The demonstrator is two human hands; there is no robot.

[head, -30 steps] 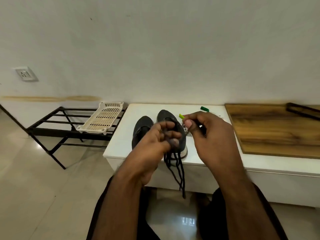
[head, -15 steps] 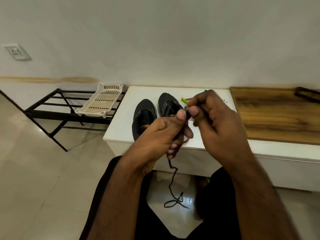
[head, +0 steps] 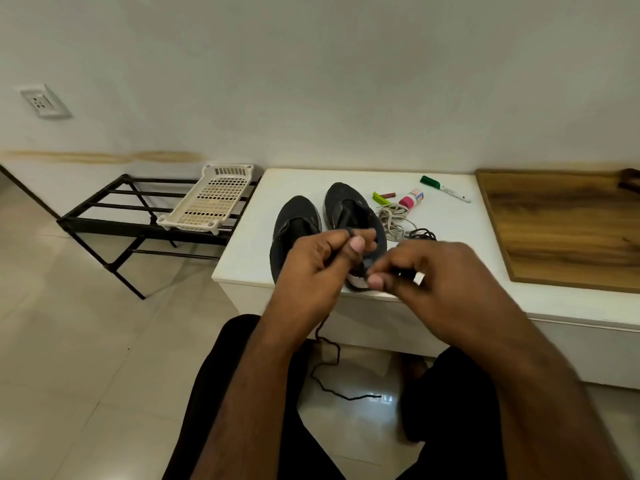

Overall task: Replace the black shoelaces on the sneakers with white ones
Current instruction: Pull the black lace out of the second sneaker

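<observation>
Both hands (head: 311,271) (head: 433,275) pinch the black shoelace (head: 325,372).

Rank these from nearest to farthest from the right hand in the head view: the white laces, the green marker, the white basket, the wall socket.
From the right hand:
1. White laces, on the bench just beyond the hand.
2. Green marker, farther back on the bench, toward the wall.
3. White basket, on the black rack to the left.
4. Wall socket, far left on the wall.

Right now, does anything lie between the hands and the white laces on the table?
Nothing visible blocks them. The white laces lie bare beside the right sneaker, just beyond the right hand. Both hands are busy: the left hand also holds the black lace.
</observation>
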